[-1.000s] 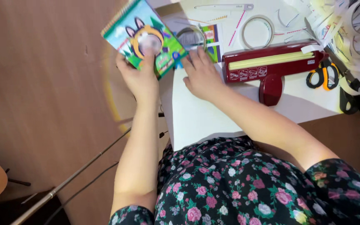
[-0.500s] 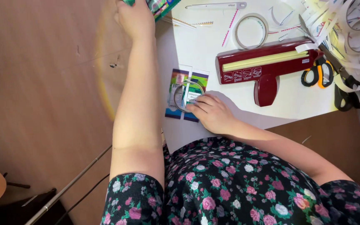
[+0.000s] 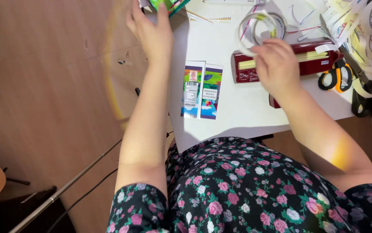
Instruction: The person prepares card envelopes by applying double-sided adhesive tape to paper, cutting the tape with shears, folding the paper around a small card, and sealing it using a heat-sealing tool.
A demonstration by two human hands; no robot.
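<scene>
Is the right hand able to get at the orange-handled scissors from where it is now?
Probably yes. The right hand, holding a tape ring, is just beside the scissors, which lie uncovered on the table; nothing lies between, though the tape occupies its fingers.

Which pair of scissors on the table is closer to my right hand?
The orange-handled scissors lie just right of the right hand, beside the red dispenser. The black-handled scissors sit farther out by the table's right edge.
</scene>
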